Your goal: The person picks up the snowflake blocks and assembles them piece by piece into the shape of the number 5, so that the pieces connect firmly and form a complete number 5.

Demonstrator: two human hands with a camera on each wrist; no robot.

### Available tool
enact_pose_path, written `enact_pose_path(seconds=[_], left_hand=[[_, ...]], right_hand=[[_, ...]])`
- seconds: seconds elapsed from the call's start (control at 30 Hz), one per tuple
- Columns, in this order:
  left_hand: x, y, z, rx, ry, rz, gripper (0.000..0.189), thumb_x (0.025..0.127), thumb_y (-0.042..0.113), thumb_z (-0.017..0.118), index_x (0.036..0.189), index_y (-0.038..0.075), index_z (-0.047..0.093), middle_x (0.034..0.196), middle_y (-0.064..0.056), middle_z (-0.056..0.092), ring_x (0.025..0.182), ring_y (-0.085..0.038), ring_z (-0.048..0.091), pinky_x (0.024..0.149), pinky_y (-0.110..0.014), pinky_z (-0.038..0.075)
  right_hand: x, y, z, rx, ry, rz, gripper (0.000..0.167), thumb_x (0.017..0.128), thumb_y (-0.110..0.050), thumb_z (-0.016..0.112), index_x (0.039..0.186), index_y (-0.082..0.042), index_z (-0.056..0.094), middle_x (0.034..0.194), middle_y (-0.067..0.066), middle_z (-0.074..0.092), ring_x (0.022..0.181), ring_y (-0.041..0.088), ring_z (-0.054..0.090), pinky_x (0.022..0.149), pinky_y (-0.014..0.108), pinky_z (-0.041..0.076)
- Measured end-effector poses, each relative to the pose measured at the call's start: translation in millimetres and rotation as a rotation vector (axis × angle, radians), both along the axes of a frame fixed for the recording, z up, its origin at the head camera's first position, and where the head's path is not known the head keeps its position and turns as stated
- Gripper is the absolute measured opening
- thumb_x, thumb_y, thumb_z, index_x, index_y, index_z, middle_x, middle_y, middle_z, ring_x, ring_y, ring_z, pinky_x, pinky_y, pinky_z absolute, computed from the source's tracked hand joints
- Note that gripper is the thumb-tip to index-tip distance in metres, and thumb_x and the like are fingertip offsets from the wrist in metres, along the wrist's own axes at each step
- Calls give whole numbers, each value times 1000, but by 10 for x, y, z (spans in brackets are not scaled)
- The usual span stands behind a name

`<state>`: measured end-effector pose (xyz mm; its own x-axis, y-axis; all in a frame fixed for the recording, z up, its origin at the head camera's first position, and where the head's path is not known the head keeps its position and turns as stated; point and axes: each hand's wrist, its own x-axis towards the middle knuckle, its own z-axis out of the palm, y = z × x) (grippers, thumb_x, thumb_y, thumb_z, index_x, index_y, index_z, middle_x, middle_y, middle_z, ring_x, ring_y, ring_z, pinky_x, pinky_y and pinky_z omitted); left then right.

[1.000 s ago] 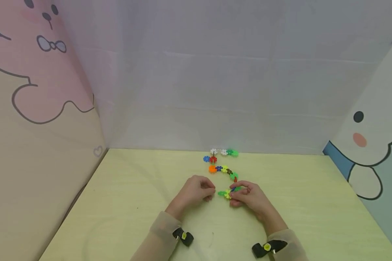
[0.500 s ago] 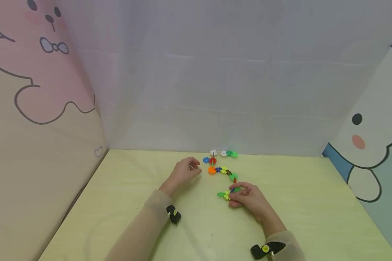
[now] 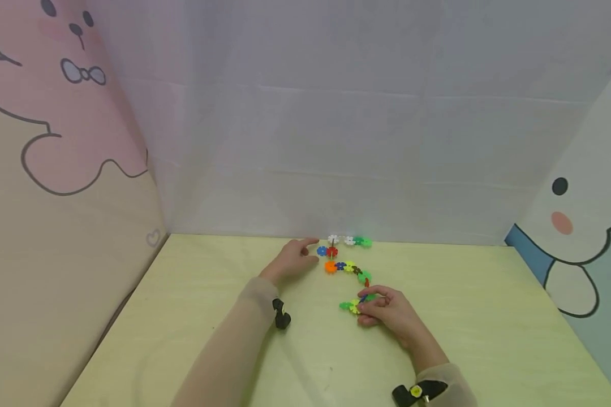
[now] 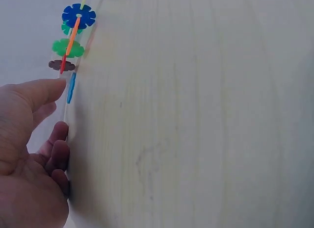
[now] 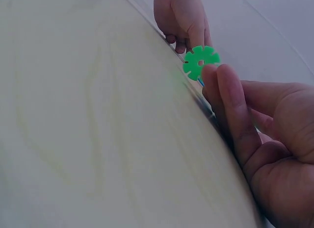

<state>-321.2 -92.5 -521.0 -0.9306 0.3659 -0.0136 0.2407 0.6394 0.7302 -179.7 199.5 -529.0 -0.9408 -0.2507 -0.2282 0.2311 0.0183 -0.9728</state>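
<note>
A winding chain of joined plastic snowflake discs lies on the table. My left hand (image 3: 291, 261) is beside its far left bend, thumb and forefinger spread apart near the blue disc (image 3: 322, 251), which sticks out next to a red disc (image 3: 332, 252). In the left wrist view, the thumb tip is close to this blue disc (image 4: 71, 88), seen edge-on. My right hand (image 3: 391, 311) pinches the near end of the chain, partly covering a dark blue disc (image 3: 364, 299). A yellow disc (image 3: 354, 306) and a green disc (image 5: 200, 62) show just past its fingertips.
The chain runs back through an orange disc (image 3: 331, 267) to white and green discs (image 3: 366, 242) near the back wall (image 3: 305, 141). Printed panels (image 3: 81, 226) flank the pale wooden table (image 3: 489, 316). A small camera is strapped on each wrist.
My left hand has moved away from the near end of the chain, back and left to the blue disc, its fingers opening. The right hand keeps its place on the chain.
</note>
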Motion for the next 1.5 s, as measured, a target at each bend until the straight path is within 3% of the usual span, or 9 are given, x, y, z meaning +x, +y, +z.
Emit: enact_pose_path(seconds=[0.2,0.47,0.73,0.9,1.33,1.5], left_hand=[[-47,45,2,-69,36,-43,58,106,24,67,163,22,54,111,-10,59,102,-26,52,95,-44,45],[-61,76,1,-190,86,-72,50,105,26,69,154,25,65,97,-7,51,96,-24,46,86,-39,38],[3,26,28,-89,52,-38,29,102,18,75,130,19,80,112,-10,60,107,-26,52,99,-45,45],[33,2,28,-67,37,-28,27,101,16,76,128,18,80,121,-14,63,112,-28,55,106,-50,46],[57,-18,-27,-86,54,-19,23,99,15,79,122,18,78,118,-11,62,111,-27,56,103,-48,48],[121,-19,-28,-92,59,-15,23,97,14,79,120,17,77,115,-11,61,110,-28,55,102,-47,47]], right_hand=[[-7,22,7,12,18,10,39,104,-3,74,138,11,60,99,18,80,81,23,80,78,34,66],[-9,30,-3,-3,24,19,39,104,-1,73,138,13,60,98,18,80,80,22,80,77,33,66],[-5,13,5,-3,24,19,39,104,-1,73,138,13,60,98,18,79,79,21,80,76,33,66],[-8,10,7,0,24,20,39,103,-1,74,137,13,60,98,18,80,79,21,80,76,33,66],[-5,13,3,-7,28,24,38,103,0,73,137,14,60,98,18,79,79,22,80,76,33,66],[-5,9,-10,-1,15,16,39,103,-1,74,137,12,60,97,18,79,79,22,80,75,33,66]])
